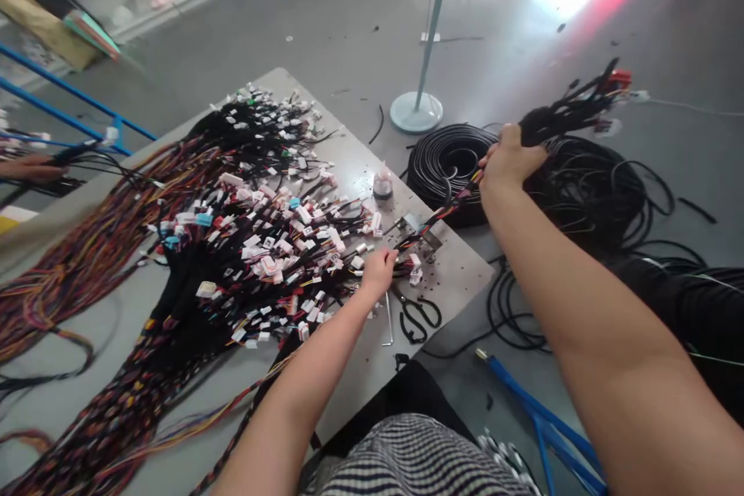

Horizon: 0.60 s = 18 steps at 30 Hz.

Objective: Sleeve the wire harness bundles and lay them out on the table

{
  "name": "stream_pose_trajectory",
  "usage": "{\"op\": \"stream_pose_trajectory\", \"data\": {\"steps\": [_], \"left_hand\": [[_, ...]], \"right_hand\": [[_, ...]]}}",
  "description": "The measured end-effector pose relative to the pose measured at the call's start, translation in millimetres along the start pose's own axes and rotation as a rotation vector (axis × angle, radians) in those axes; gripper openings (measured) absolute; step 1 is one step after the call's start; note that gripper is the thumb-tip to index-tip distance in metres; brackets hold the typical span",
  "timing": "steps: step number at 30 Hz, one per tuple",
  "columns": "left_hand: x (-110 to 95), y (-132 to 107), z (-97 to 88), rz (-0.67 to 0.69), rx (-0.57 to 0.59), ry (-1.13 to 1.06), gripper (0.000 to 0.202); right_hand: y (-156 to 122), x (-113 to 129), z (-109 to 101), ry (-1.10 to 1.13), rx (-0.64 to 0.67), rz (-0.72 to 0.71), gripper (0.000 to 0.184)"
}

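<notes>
A wire harness runs between my two hands, its coloured wires partly wrapped in black. My right hand is closed around it, out past the table's corner. Beyond that fist spreads a bunch of black-sleeved ends with a red connector. Close to the table, my left hand grips the harness beside a small metal fixture. White connectors poke out just right of the left fingers. Black-handled scissors and a thin metal hex key lie below that hand.
Piled harnesses with white connectors cover much of the table. A small clear container stands near its edge. Coils of black tubing and a pole base are on the floor. Another person's hand holds wires at left.
</notes>
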<state>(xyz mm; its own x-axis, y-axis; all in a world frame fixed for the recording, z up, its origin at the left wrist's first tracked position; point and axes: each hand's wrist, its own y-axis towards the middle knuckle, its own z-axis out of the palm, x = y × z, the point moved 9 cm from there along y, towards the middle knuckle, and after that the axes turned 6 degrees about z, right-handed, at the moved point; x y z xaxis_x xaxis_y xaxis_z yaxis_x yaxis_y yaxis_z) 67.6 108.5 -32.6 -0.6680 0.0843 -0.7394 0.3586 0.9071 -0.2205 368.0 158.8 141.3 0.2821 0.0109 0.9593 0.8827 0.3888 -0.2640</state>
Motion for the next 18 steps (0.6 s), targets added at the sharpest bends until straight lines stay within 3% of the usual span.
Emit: {"op": "stream_pose_trajectory", "data": {"steps": [4,13,16,18], "left_hand": [[-4,-2,-9.9,-0.028,-0.065,0.045,0.037],[0,-13,4.8,-0.041,-0.111,-0.216,0.036],[13,-3,12.8,-0.235,-0.028,-0.423,0.025],[13,3,25.8,-0.358,0.143,-0.633,0.022]], "right_hand": [[3,2,3,0.032,0.041,-0.026,0.018],[8,-4,-13,-0.096,0.029,-0.023,0.014],[12,-5,-8,-0.136,0.038,-0.046,0.015],[18,-8,11,-0.210,0.102,-0.055,0.017]]}}
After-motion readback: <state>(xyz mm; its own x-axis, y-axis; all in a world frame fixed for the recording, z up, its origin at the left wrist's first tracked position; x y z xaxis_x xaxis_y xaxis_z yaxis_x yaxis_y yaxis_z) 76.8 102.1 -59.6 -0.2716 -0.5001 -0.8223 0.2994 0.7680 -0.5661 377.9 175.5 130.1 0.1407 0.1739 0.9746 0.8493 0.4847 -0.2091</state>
